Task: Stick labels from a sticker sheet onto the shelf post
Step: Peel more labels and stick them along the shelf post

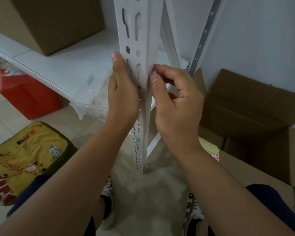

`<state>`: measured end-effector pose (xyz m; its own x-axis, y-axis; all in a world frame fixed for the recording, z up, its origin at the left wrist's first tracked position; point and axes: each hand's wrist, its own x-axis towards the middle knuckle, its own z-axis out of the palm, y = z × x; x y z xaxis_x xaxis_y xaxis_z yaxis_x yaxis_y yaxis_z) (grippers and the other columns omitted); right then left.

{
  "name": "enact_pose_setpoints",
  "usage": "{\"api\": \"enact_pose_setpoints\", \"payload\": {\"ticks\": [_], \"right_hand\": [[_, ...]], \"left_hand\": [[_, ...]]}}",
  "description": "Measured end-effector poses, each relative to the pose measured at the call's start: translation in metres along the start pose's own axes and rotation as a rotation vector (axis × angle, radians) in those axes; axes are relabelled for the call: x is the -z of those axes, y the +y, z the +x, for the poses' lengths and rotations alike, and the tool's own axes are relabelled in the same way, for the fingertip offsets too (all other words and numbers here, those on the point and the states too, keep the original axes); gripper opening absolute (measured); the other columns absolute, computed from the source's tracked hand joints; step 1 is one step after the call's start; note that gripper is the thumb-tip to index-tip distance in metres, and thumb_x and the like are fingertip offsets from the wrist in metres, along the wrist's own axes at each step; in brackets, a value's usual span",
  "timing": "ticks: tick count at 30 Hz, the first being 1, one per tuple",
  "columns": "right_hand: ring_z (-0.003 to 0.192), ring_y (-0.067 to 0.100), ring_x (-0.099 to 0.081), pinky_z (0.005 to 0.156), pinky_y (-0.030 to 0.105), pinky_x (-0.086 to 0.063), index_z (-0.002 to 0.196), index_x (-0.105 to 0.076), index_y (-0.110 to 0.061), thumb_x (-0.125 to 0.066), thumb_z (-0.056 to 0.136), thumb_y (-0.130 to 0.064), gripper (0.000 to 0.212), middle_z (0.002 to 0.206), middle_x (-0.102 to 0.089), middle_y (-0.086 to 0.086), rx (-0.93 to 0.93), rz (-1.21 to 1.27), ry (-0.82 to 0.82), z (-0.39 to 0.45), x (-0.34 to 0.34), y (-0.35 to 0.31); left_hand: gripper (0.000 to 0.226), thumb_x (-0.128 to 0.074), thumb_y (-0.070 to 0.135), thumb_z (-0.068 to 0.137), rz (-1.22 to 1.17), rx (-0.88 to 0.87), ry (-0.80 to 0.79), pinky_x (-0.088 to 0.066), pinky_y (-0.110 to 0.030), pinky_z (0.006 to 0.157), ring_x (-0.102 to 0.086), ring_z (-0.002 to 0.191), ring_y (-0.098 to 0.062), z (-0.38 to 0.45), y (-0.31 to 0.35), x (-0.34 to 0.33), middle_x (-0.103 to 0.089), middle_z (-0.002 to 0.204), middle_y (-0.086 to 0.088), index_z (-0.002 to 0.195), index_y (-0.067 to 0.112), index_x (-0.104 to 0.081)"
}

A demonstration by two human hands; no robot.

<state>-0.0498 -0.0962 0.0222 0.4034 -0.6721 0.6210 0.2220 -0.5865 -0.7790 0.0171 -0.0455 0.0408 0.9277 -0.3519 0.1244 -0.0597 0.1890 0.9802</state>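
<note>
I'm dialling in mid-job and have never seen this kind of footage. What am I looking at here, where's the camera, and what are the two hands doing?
There is no machine: a person works bare-handed, and the single camera sits on their head, looking down past their arms to their shoes.

The white slotted upright in the middle is the shelf post. The left hand rests against its left face, thumb pointing up. The right hand has curled fingers at the post's right edge, pinching what looks like a small pale label; it is too faint to be sure.

Around it: a cardboard box on the shelf, a clear plastic tub, a red bin and a yellow cushion.
</note>
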Motion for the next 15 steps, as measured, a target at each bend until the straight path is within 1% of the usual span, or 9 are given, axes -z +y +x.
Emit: {"api": "enact_pose_setpoints", "payload": {"ticks": [3,4,7,9,12,15], "right_hand": [[0.088,0.001,-0.061,0.070,0.004,-0.045,0.104,-0.069,-0.005,-0.064,0.091,-0.010,0.014,0.096,-0.068,0.002,-0.060,0.032,0.033,0.000,-0.004,-0.003],[0.088,0.001,-0.061,0.070,0.004,-0.045,0.104,-0.070,-0.006,-0.064,0.091,-0.010,0.014,0.095,-0.069,0.002,-0.079,0.048,0.044,0.000,-0.006,-0.004],[0.087,0.002,-0.062,0.069,0.004,-0.045,0.103,-0.069,-0.005,-0.064,0.091,-0.009,0.013,0.094,-0.069,0.004,-0.087,0.067,0.080,0.000,-0.009,-0.006],[0.087,0.003,-0.062,0.069,0.004,-0.045,0.102,-0.069,-0.004,-0.064,0.091,-0.008,0.013,0.094,-0.069,0.005,-0.075,0.058,0.096,0.000,-0.010,-0.007],[0.090,0.005,-0.063,0.071,0.004,-0.046,0.106,-0.069,-0.004,-0.064,0.091,-0.009,0.016,0.097,-0.070,0.005,-0.070,0.045,0.107,-0.001,-0.012,-0.008],[0.089,0.006,-0.063,0.071,0.005,-0.047,0.104,-0.069,-0.003,-0.063,0.091,-0.009,0.015,0.096,-0.070,0.006,-0.053,0.035,0.120,0.000,-0.013,-0.008]], "left_hand": [[0.061,-0.021,0.042,0.107,-0.010,-0.009,-0.003,-0.049,-0.008,0.063,-0.066,0.068,0.011,0.000,-0.001,0.000,-0.070,0.064,0.022,0.065,0.036,-0.065],[0.062,-0.021,0.042,0.107,-0.015,-0.013,-0.004,-0.049,-0.007,0.063,-0.066,0.069,0.011,-0.001,-0.001,0.000,-0.070,0.065,0.022,0.064,0.036,-0.065],[0.054,-0.020,0.042,0.107,-0.010,-0.023,-0.002,-0.050,-0.009,0.068,-0.067,0.076,0.009,0.000,-0.003,-0.001,-0.071,0.070,0.023,0.076,0.036,-0.064],[0.051,-0.020,0.042,0.107,-0.018,-0.023,0.002,-0.050,-0.007,0.068,-0.067,0.077,0.010,0.000,-0.003,-0.001,-0.071,0.070,0.025,0.080,0.035,-0.063],[0.051,-0.020,0.040,0.108,-0.026,-0.024,0.001,-0.050,-0.007,0.068,-0.068,0.077,0.009,-0.001,-0.002,-0.002,-0.071,0.070,0.023,0.081,0.034,-0.063],[0.056,-0.021,0.039,0.108,-0.040,-0.022,0.006,-0.053,-0.012,0.072,-0.069,0.078,0.005,0.000,-0.003,-0.002,-0.073,0.071,0.019,0.076,0.033,-0.066]]}}
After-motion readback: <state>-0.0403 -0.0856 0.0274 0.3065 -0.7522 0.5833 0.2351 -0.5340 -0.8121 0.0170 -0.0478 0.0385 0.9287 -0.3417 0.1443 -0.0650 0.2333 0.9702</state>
